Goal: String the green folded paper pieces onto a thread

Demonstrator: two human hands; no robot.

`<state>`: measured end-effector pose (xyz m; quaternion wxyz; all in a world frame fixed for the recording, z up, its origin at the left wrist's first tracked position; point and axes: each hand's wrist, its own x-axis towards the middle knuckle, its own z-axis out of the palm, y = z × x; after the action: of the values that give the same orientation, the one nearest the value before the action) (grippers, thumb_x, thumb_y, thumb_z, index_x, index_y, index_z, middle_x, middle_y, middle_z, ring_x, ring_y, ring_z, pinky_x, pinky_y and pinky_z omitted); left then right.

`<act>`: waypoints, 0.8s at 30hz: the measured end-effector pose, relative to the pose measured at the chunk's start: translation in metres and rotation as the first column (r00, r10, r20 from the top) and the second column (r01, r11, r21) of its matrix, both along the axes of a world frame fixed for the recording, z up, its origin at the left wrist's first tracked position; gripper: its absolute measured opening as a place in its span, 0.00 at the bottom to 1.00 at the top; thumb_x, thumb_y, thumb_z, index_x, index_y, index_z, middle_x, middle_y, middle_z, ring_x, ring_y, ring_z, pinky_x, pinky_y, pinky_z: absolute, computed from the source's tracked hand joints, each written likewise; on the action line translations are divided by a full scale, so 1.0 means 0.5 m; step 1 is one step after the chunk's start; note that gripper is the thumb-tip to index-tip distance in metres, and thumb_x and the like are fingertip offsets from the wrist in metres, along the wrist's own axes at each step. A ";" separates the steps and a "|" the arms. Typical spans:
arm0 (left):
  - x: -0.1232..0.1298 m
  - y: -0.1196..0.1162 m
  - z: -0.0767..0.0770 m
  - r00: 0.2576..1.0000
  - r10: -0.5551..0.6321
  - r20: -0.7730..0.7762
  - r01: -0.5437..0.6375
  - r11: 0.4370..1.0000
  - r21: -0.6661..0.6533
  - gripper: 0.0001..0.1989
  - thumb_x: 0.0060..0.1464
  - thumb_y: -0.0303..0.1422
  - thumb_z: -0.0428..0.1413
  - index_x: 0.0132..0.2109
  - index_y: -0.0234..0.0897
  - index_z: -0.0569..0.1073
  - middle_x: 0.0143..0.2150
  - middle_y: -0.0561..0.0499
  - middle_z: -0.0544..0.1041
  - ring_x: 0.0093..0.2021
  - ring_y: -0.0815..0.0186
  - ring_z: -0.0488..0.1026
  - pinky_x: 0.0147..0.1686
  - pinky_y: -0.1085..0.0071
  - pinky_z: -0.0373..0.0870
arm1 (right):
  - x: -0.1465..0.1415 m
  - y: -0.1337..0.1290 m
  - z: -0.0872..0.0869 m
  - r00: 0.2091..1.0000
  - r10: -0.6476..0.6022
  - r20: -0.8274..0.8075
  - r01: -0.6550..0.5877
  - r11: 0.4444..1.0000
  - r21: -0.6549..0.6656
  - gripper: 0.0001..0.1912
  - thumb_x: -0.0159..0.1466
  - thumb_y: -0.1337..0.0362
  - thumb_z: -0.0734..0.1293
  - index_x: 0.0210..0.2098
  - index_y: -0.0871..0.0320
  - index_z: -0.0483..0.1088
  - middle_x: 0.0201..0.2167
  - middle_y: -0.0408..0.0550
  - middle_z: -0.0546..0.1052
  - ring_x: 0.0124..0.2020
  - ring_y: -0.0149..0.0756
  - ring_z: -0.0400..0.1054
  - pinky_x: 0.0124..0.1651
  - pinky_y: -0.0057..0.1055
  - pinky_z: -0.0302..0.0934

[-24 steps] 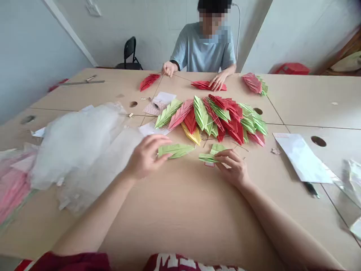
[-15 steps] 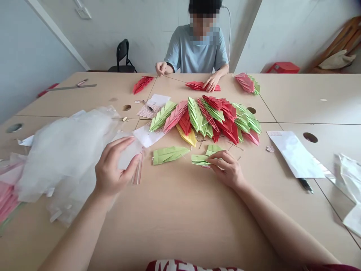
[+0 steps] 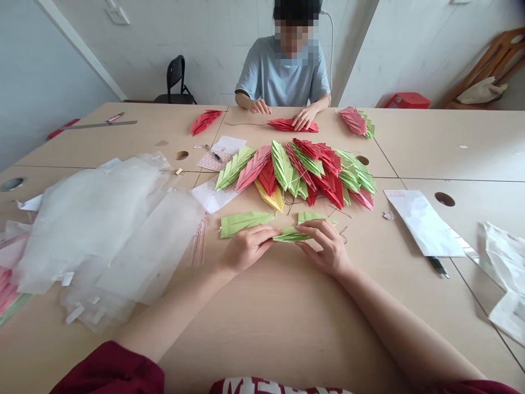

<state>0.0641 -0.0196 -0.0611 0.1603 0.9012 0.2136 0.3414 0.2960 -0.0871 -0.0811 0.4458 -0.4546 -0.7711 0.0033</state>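
Between my two hands, just above the table, is a green folded paper piece (image 3: 290, 235) with stacked pleats. My left hand (image 3: 250, 246) pinches its left end. My right hand (image 3: 328, 246) grips the right end, its fingers covering that part. Behind my left hand lies another green folded paper strip (image 3: 245, 221), and a further green paper piece (image 3: 307, 216) sits partly hidden behind my right fingers. Beyond them is a pile of pleated paper leaves (image 3: 324, 164) in red, green, pink and yellow, with threads or wires near its front edge.
Translucent plastic bags (image 3: 98, 219) cover the left of the table. A white envelope (image 3: 422, 224) lies over a black pen (image 3: 438, 267) at right. Across the table, a person in a blue shirt (image 3: 283, 76) touches a red folded paper (image 3: 283, 125).
My left hand has come right from beside the plastic bags to the green folded paper and taken its left end. My right hand still holds it. The other person's hand has shifted inward.
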 end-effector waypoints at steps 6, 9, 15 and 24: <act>0.009 0.009 -0.026 0.999 0.040 0.012 -0.042 0.987 0.157 0.16 0.58 0.21 0.54 0.52 0.38 0.73 0.46 0.52 0.80 0.44 0.69 0.78 0.45 0.73 0.76 | -0.006 0.003 -0.001 0.998 -0.070 -0.004 0.070 0.994 0.083 0.10 0.63 0.73 0.67 0.42 0.53 0.70 0.40 0.50 0.75 0.42 0.40 0.70 0.43 0.39 0.65; 0.008 0.008 -0.032 0.999 0.030 0.035 -0.036 0.977 0.211 0.16 0.57 0.22 0.56 0.52 0.38 0.73 0.46 0.51 0.80 0.43 0.70 0.78 0.45 0.74 0.76 | -0.007 0.006 -0.001 0.998 -0.063 0.006 0.063 0.995 0.073 0.11 0.62 0.74 0.67 0.41 0.54 0.70 0.39 0.49 0.75 0.42 0.40 0.70 0.43 0.39 0.65; 0.000 0.014 -0.034 1.000 -0.011 0.028 0.004 0.974 0.225 0.18 0.58 0.24 0.57 0.55 0.39 0.71 0.48 0.51 0.79 0.45 0.70 0.78 0.45 0.74 0.75 | -0.008 0.003 0.003 0.999 -0.033 0.004 0.032 0.998 0.057 0.12 0.61 0.74 0.68 0.42 0.55 0.69 0.40 0.50 0.75 0.43 0.40 0.69 0.44 0.39 0.65; 0.009 0.007 -0.032 0.997 -0.072 0.019 0.066 0.973 0.223 0.20 0.59 0.24 0.55 0.57 0.41 0.70 0.46 0.50 0.79 0.43 0.68 0.78 0.43 0.73 0.76 | -0.020 -0.003 0.014 0.995 0.002 0.097 -0.008 0.998 0.059 0.09 0.64 0.73 0.65 0.43 0.54 0.69 0.37 0.49 0.75 0.40 0.38 0.69 0.43 0.37 0.65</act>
<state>0.0685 -0.0161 -0.0770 0.0733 0.9157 0.1404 0.3693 0.2861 -0.0888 -0.0739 0.4213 -0.4390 -0.7926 -0.0406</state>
